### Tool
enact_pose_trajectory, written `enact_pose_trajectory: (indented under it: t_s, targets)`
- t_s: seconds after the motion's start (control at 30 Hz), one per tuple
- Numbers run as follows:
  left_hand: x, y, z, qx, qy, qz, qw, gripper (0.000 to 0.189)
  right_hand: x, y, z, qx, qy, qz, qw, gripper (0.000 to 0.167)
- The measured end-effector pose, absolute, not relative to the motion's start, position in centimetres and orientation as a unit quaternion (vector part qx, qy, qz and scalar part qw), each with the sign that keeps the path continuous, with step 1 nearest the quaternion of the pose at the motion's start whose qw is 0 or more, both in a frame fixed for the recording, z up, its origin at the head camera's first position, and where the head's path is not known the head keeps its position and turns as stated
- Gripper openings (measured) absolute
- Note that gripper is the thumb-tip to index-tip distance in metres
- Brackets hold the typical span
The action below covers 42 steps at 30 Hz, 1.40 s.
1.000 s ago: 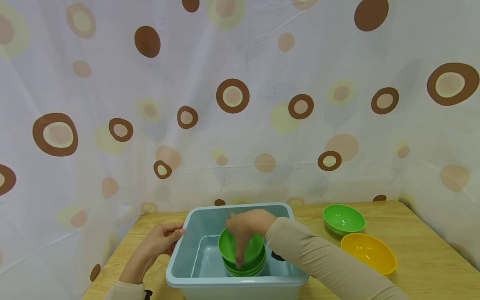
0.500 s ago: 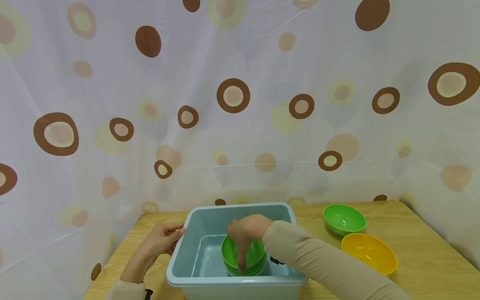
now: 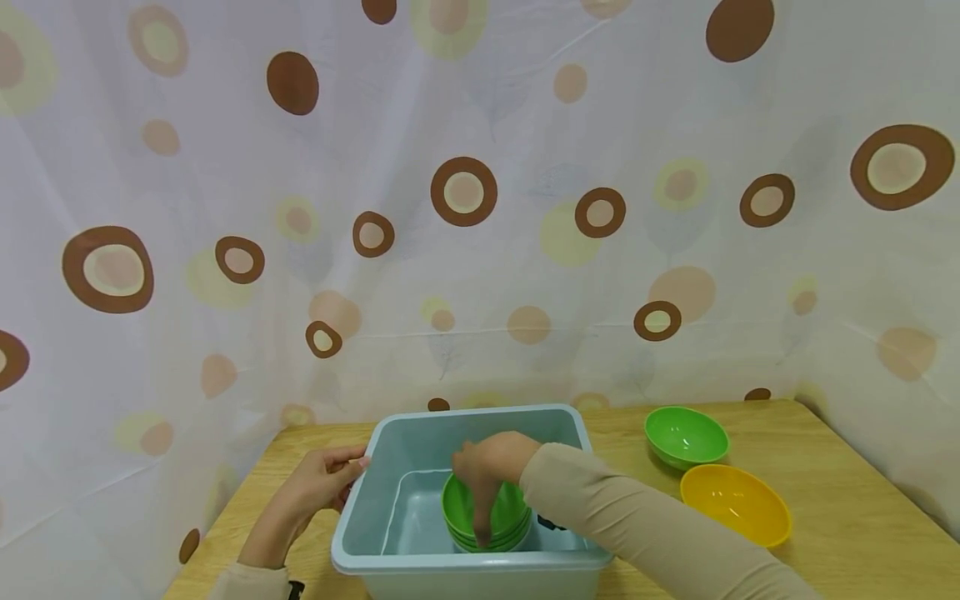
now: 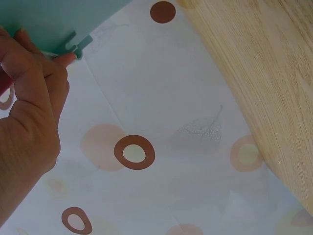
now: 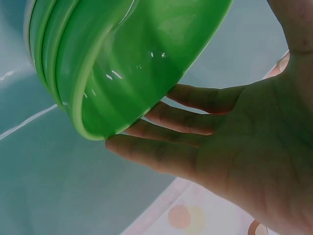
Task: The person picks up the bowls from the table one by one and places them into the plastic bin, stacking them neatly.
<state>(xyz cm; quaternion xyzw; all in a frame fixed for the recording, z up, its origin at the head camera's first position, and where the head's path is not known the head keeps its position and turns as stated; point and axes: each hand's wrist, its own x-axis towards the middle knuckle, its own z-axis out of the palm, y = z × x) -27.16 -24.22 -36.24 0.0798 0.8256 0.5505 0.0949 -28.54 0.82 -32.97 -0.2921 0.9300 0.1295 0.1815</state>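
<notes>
A pale blue plastic tub stands on the wooden table. My left hand grips its left rim, fingertips hooked at the edge; the left wrist view shows them by a notched part of the tub wall. Inside the tub, a green bowl sits on top of a stack of nested bowls. My right hand spans that top bowl from above, thumb down at its near side. In the right wrist view, the fingertips touch the bowl's rim. The hand covers part of the bowl.
Right of the tub, another green bowl stands at the back of the wooden table. In front of it is a yellow bowl. A dotted curtain rises behind the table and along its sides.
The right hand has lowered the top green bowl slightly and shifted it right, so it now nests close on the stack. The left hand has stayed on the tub rim.
</notes>
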Motion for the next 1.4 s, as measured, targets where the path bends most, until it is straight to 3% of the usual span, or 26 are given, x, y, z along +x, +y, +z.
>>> enact_pose_trajectory:
  t_s: [0.63,1.2,1.4]
  targets:
    - [-27.4,-23.9,-36.1,0.089,0.824,0.551,0.093,0.054,-28.1,1.1,-32.5,-0.273,0.933,0.127,0.196,0.105]
    - [-27.0,-23.9,-36.1,0.078,0.821,0.559,0.089,0.055,-27.3,1.6,-32.2,-0.276,0.933,0.113,0.200,0.097]
    - [-27.0,-24.0,-36.4,0.071,0.824,0.556,0.086,0.055,-26.6,1.8,-32.0,-0.284,0.937,0.103,0.174,0.088]
